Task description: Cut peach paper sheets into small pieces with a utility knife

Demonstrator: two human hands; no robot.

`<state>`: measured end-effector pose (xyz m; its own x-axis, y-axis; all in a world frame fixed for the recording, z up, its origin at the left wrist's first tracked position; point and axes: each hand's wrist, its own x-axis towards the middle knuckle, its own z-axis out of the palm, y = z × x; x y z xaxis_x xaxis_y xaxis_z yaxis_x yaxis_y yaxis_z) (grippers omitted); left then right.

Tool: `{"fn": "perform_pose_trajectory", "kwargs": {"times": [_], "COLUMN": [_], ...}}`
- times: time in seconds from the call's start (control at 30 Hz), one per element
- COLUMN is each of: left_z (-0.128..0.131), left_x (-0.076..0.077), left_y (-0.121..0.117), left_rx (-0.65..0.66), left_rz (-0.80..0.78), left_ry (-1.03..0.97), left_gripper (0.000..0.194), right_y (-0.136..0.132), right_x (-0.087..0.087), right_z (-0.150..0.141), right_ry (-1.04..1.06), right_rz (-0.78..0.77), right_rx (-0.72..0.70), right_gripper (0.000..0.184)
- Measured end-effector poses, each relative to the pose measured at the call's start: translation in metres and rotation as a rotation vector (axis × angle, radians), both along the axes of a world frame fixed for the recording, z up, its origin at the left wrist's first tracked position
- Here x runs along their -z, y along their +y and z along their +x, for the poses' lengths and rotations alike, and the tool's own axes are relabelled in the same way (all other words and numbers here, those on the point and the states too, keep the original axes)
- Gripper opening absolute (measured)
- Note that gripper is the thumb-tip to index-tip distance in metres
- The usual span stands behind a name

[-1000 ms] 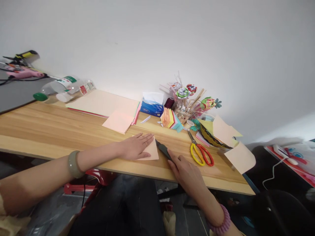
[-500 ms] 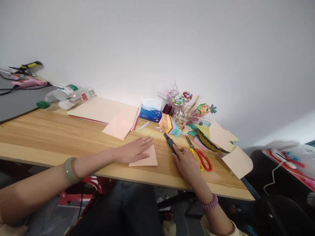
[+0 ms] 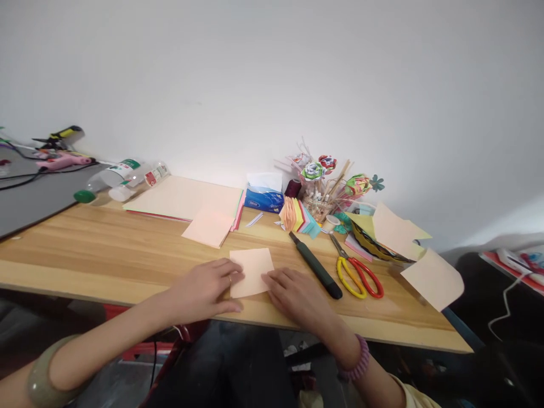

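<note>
A small square of peach paper (image 3: 251, 271) lies flat near the front edge of the table, between my two hands. My left hand (image 3: 208, 288) touches its left edge with the fingertips, the fingers slightly bent and the thumb apart. At the paper's right edge rest the outstretched fingers of my right hand (image 3: 297, 297); its thumb is hidden. To the right of that hand lies a dark green utility knife (image 3: 317, 265), held by neither hand. Beside the knife are scissors (image 3: 357, 272) with one yellow and one red handle.
Behind are a small peach paper stack (image 3: 208, 228), large paper sheets (image 3: 187, 197), a blue tissue pack (image 3: 264, 199), folded coloured papers (image 3: 300, 216) and paper flowers (image 3: 314, 171). Plastic bottles (image 3: 123, 177) lie at left. Loose sheets (image 3: 433, 277) overhang the right side.
My right hand has let go of the utility knife and moved left to the paper's edge. My left hand has slid off the top of the paper to its left edge.
</note>
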<state>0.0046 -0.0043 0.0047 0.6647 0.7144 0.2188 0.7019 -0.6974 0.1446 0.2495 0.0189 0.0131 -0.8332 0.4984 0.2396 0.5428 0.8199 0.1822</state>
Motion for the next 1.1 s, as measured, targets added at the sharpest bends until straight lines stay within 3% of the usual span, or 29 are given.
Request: {"fn": "perform_pose_trajectory", "kwargs": {"times": [0.13,0.23,0.33,0.63,0.9,1.1], "left_z": [0.003,0.005,0.003,0.001,-0.005,-0.009], "left_x": [0.006,0.017,0.027,0.022,0.045,0.047], "left_y": [-0.002,-0.005,-0.014,-0.030,-0.032,-0.034], "left_rx": [0.012,0.028,0.048,0.030,0.008,0.012], "left_rz": [0.157,0.363,0.498,0.581,0.500,0.435], "left_ry": [0.046,-0.028,-0.110,-0.235,-0.273,-0.261], "left_gripper": [0.047,0.028,0.024,0.028,0.032,0.035], "right_y": [0.006,0.003,-0.008,-0.029,-0.028,-0.028], "right_x": [0.003,0.004,0.006,0.007,0.000,-0.007], "right_z": [0.001,0.001,0.002,0.005,0.006,0.006], "right_ry": [0.038,0.114,0.183,0.303,0.273,0.238], "right_rz": [0.036,0.049,0.039,0.111,0.067,-0.021], "right_rx": [-0.057,-0.056,-0.069,-0.126,-0.166,-0.122], "right_gripper": [0.024,0.021,0.020,0.032,0.040,0.044]}}
